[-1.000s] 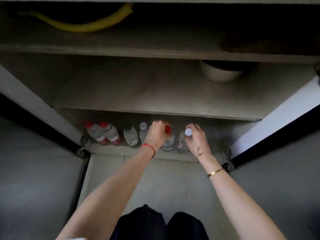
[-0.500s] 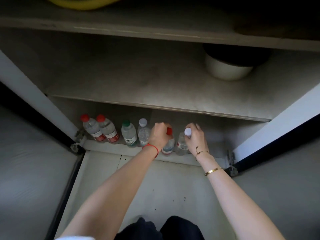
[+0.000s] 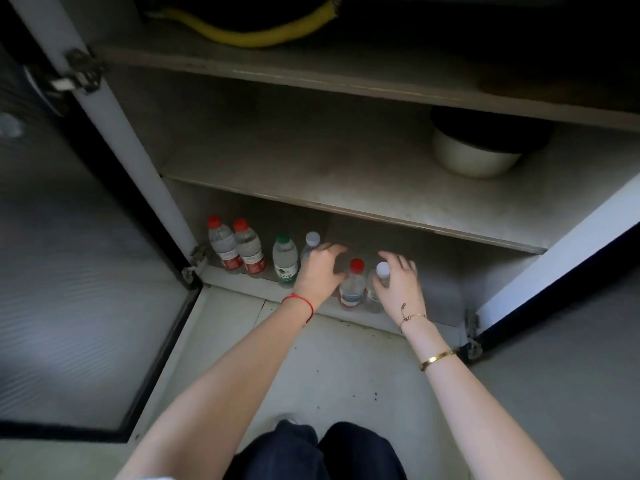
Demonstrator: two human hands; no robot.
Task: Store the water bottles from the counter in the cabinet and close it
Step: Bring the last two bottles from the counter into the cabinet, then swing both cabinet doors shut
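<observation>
With both hands spread empty, left hand point(image 3: 320, 271) and right hand point(image 3: 398, 284) flank two upright bottles point(image 3: 351, 289) at lower centre; doors lie outward.

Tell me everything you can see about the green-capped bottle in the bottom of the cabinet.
The green-capped bottle is a small clear plastic water bottle with a white and green label low on its body. It stands upright on the cabinet floor, near the front edge, third from the left in the row. Two red-capped bottles stand to its left, a white-capped bottle just to its right. The left hand is close by, but does not appear to touch it.
</observation>
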